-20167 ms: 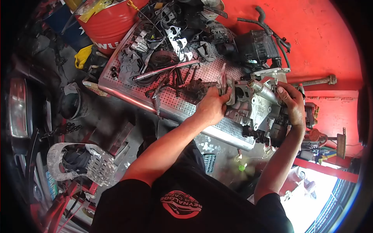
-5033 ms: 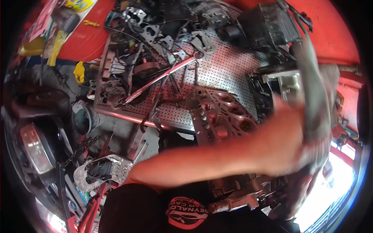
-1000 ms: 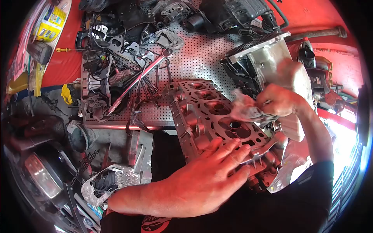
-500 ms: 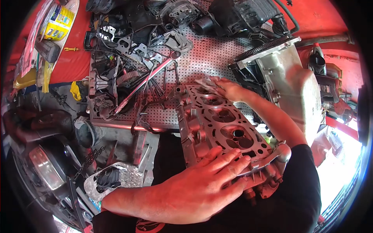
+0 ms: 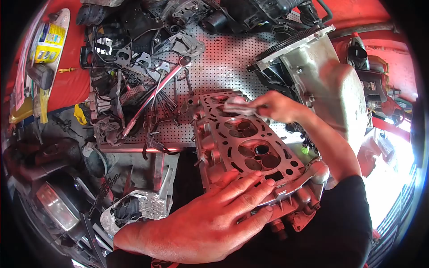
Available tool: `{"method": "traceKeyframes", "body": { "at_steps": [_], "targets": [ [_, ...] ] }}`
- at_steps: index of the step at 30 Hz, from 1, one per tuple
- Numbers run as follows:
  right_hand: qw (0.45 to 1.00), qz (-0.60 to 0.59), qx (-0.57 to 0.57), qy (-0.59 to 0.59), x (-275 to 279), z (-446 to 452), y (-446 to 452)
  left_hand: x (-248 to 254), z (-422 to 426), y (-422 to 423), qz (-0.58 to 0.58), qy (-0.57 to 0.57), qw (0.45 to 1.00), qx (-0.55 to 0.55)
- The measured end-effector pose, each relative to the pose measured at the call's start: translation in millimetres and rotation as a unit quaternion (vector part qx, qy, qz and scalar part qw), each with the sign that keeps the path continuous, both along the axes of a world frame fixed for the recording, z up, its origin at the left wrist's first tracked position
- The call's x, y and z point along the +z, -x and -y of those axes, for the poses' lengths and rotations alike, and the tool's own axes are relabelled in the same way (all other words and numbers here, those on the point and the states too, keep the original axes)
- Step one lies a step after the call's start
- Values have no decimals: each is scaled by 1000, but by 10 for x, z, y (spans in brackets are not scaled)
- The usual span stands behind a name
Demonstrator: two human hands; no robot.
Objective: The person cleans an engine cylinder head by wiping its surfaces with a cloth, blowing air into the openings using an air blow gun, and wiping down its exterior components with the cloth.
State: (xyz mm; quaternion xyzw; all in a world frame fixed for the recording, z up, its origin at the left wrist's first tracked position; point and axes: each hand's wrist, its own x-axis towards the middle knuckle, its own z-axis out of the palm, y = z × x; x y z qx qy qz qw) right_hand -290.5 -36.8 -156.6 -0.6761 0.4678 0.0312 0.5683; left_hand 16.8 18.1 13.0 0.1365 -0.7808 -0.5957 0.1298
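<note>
A metal cylinder head [image 5: 225, 145] lies with its flat face up, reaching from the perforated bench top towards my body. Valves show in its round combustion chambers. My left hand [image 5: 208, 214] rests flat on the near end, fingers stretched and spread, holding nothing. My right hand [image 5: 279, 107] pinches a folded, greyish-pink rag [image 5: 239, 106] over the far part of the face. Whether the rag touches the metal there, I cannot tell.
A long red-and-silver ratchet wrench [image 5: 156, 96] lies among gaskets and loose parts on the perforated bench [image 5: 223, 53]. At right stands a large metal engine cover [image 5: 328, 76]. A grey rag [image 5: 188, 43] lies farther back. A headlamp [image 5: 57, 206] is at lower left.
My right hand has shifted slightly right and towards me with the rag, which now sits more over the chambers. My left hand stays on the near end. The view has shifted a little.
</note>
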Motion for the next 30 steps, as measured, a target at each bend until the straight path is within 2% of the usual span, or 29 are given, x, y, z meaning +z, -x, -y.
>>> {"method": "traceKeyframes", "body": {
  "at_steps": [1,3,5,6,10,11,13,14,15,16,17,18,20,21,22,23,24,25,26,27,28,29,30],
  "targets": [
    [1000,7,-8,-26,207,-83,63,-24,-28,-9,-5,-3,1000,2],
    [997,74,3,35,552,-230,160,-87,-100,-29,-12,27,999,13],
    [991,74,-70,-90,838,-312,190,-107,-95,-33,-25,17,999,14],
    [989,64,-87,-100,995,-331,129,-107,-103,-33,-33,4,999,18],
    [990,128,-60,-24,1304,-387,230,-90,-135,-49,-23,-1,1000,20],
    [980,145,-112,-74,1434,-401,290,-100,-133,-53,-25,14,999,14],
    [966,174,-189,9,1651,-383,324,-87,-99,-69,-23,27,999,10],
    [931,137,-336,40,1721,-404,302,-61,-50,-78,-8,-12,1000,-9],
    [883,166,-435,65,1793,-391,166,-53,25,-76,6,-49,998,-27],
    [823,198,-522,100,1867,-376,30,-137,183,-71,-42,-170,984,-19],
    [761,297,-562,130,1905,-325,-262,-325,180,100,-145,-273,940,145],
    [809,302,-486,134,1913,-355,-316,-511,177,271,-266,-323,861,289],
    [845,292,-417,165,1901,-493,-498,-593,536,499,-211,-130,913,325],
    [901,203,-327,201,2012,-482,-574,-610,577,546,-170,-264,907,280],
    [939,107,-233,231,2122,-476,-626,-524,599,561,-140,-276,905,292],
    [940,73,-222,251,2124,-545,-578,-453,621,584,-111,-290,901,303],
    [939,40,-210,269,2123,-613,-529,-498,678,570,-163,-310,880,321],
    [924,46,-300,233,2131,-766,-535,-560,749,552,-213,-334,854,336],
    [894,63,-396,198,2139,-918,-541,-537,814,577,-208,-327,840,380],
    [852,86,-488,171,2148,-1077,-548,-621,837,545,-171,-392,864,264],
    [880,35,-449,150,2116,-1161,-533,-675,861,518,-119,-438,879,145],
    [905,-14,-405,131,2087,-1245,-518,-637,747,655,-2,-458,882,111],
    [876,12,-466,121,2022,-1309,-598,-779,586,853,-9,-310,951,11]
  ]
}}
